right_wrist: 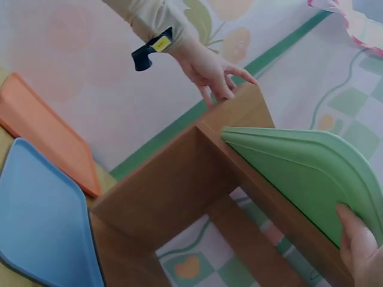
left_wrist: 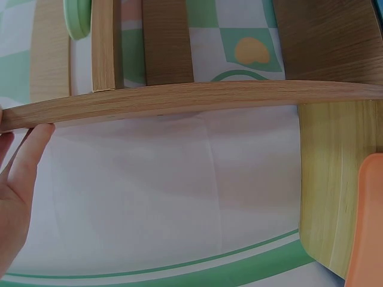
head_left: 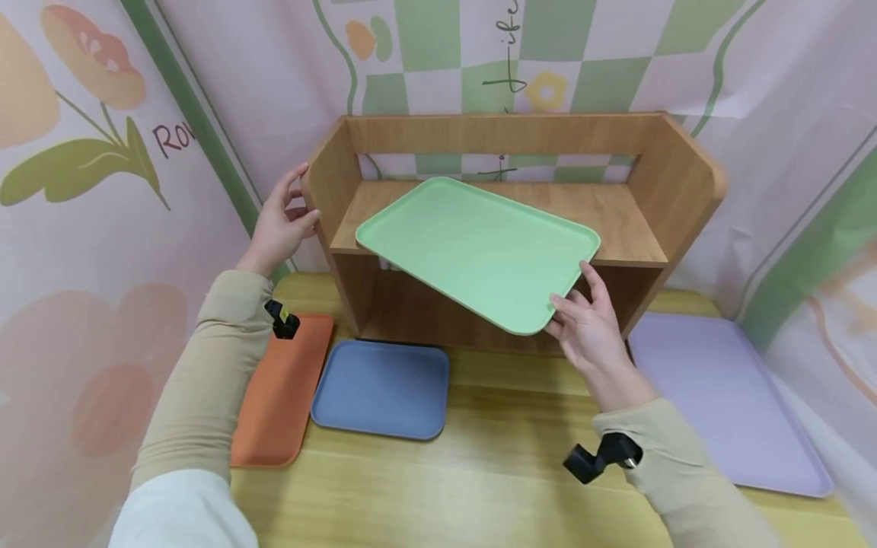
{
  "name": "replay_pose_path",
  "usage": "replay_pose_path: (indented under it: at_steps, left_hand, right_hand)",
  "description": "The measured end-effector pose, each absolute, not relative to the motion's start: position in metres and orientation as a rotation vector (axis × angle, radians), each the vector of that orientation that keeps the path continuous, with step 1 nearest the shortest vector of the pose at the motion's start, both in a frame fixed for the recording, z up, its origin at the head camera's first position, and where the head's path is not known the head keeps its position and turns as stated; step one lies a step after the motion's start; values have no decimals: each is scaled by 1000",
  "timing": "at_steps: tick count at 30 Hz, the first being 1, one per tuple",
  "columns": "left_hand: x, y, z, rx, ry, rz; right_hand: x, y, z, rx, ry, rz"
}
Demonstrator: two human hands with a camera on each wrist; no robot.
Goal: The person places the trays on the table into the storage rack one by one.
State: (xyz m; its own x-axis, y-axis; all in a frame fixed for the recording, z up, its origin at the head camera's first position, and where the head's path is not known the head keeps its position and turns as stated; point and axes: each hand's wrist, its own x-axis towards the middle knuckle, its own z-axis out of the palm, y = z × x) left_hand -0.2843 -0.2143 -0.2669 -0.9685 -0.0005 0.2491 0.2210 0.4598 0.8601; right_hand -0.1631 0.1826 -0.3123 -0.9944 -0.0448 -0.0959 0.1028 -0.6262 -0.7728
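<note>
A light green tray (head_left: 479,251) is held at a tilt over the upper board of a wooden shelf (head_left: 617,221). My right hand (head_left: 589,335) grips its near right corner, thumb on the upper face and fingers beneath. In the right wrist view the underside of the green tray (right_wrist: 299,173) shows, its far end over the board's edge. At the shelf's left side panel, my left hand (head_left: 281,224) holds the edge near the top. The thumb of the left hand (left_wrist: 21,179) lies against the panel's outer side in the left wrist view.
On the wooden table (head_left: 493,464), an orange tray (head_left: 284,396) and a smaller blue tray (head_left: 380,390) lie left in front of the shelf. A large purple tray (head_left: 726,403) lies to its right. Printed cloth (head_left: 788,114) hangs behind and around the table.
</note>
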Motion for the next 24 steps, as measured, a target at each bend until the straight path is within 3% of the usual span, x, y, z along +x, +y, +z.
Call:
replay_pose_path:
  at_steps: [24]
  left_hand:
    - [-285,-215,-267,-202,-2484,-1511]
  right_hand:
    - [-166,119,-321,224,1473,-2826]
